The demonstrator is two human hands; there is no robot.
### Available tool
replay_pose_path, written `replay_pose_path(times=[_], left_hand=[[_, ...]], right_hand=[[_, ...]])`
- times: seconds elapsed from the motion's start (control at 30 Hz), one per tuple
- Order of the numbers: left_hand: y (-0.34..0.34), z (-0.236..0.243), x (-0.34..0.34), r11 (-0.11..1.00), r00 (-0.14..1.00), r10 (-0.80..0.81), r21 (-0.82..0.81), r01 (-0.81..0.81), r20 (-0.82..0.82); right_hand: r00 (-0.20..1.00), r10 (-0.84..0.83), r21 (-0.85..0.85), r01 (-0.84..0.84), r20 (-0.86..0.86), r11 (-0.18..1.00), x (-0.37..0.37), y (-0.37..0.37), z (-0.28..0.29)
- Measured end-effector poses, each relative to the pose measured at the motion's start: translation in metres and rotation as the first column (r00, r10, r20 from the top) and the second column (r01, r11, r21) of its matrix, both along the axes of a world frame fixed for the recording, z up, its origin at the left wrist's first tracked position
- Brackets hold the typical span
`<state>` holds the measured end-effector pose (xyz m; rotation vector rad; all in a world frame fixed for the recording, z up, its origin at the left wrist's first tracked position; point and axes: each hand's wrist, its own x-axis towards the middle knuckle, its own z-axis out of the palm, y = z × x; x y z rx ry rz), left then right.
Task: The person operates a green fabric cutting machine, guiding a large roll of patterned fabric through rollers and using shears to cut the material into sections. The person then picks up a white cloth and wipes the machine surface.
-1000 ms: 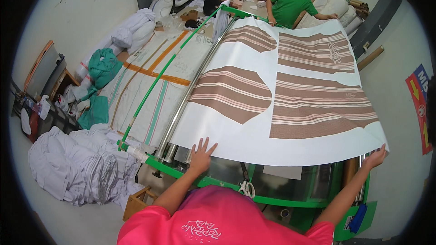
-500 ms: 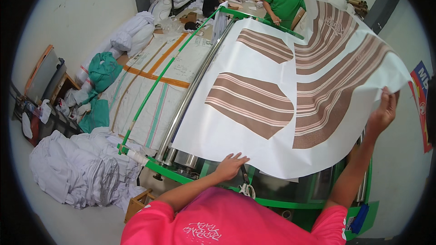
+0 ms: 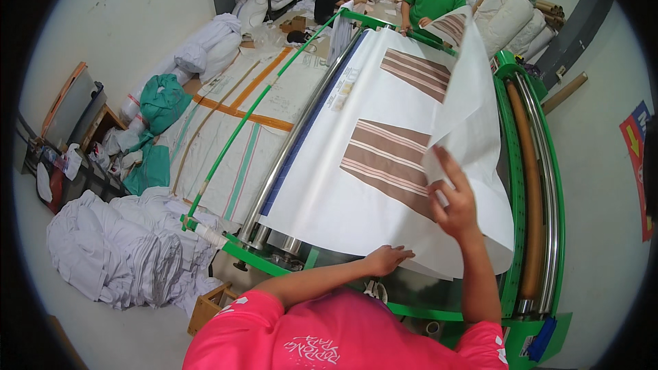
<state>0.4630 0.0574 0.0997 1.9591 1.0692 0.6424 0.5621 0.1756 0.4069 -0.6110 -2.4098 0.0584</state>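
A large white sheet (image 3: 312, 212) printed with brown and pink striped shapes lies across a green-framed roller machine (image 3: 508, 247). Its right side is folded up and over to the left, its plain white back (image 3: 473, 157) facing up. My right hand (image 3: 456, 202) grips the folded-over edge, index finger pointing away from me. Near the sheet's front edge, my left hand (image 3: 388, 260) lies with its fingers stretched out to the right, holding nothing. White handles of what look like scissors (image 3: 374, 289) show just below it, partly hidden by my body.
Across the machine stands a person in green (image 3: 432, 0). A brown roller (image 3: 529, 185) and steel rollers run along the right side. A green bar (image 3: 253, 111) slants along the left. White cloth (image 3: 130, 253) is heaped on the floor at left.
My right hand has swung the sheet's right side up and leftward, uncovering the brown roller. My left hand has slid right along the front edge.
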Motion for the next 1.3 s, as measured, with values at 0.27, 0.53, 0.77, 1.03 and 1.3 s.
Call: replay_pose_path(times=[0.27,0.53,0.77,1.03,1.3], left_hand=[[0.026,-0.061,0.03,0.994,0.999,-0.031,0.104,0.03,0.008],[-0.03,-0.045,0.006,0.947,0.92,-0.322,-0.081,0.312,-0.223],[-0.045,0.109,-0.076,0.713,0.887,-0.46,-0.617,0.335,-0.049],[-0.066,0.051,-0.166,0.928,0.692,0.369,0.209,-0.307,-0.621],[-0.083,-0.036,-0.174,0.878,0.632,0.456,0.202,-0.434,-0.627]], right_hand=[[0.972,0.111,-0.164,-0.078,0.205,0.983,0.009,-0.033,-0.134],[0.97,0.07,-0.36,0.019,0.232,0.933,0.041,-0.067,-0.243],[0.945,-0.044,-0.37,0.169,0.324,0.914,0.04,-0.095,-0.28],[0.953,-0.11,-0.341,0.206,0.281,0.917,0.039,-0.118,-0.296],[0.501,-0.651,-0.12,0.835,0.57,0.537,0.125,-0.117,-0.272]])
